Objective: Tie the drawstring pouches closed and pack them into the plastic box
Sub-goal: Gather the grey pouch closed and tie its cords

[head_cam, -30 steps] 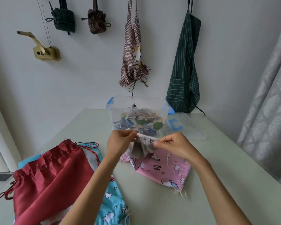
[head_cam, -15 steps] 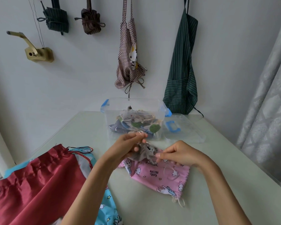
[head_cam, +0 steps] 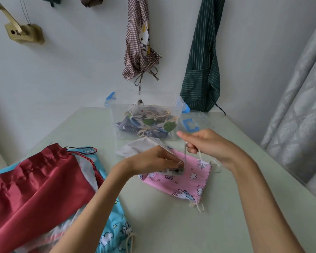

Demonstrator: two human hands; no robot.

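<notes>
A small grey-white drawstring pouch (head_cam: 141, 147) lies on the table in front of the clear plastic box (head_cam: 175, 101), partly over a pink unicorn pouch (head_cam: 182, 183). My left hand (head_cam: 153, 159) pinches the grey pouch's gathered neck (head_cam: 173, 170) down against the pink pouch. My right hand (head_cam: 206, 143) is raised to the right of it and grips the pouch's cord (head_cam: 184, 154), which runs taut down to the neck. Several tied pouches (head_cam: 148, 123) lie inside the box.
A dark red satin bag (head_cam: 35, 185) lies over a blue cloud-print bag (head_cam: 113, 232) at the left. The box's lid (head_cam: 195, 121) with a blue latch lies right of the box. Aprons hang on the wall behind. A curtain (head_cam: 299, 106) borders the table's right side.
My left hand has dropped from above the pouch to press its neck down. My right hand has risen and pulled the cord up and to the right. The camera has tilted down.
</notes>
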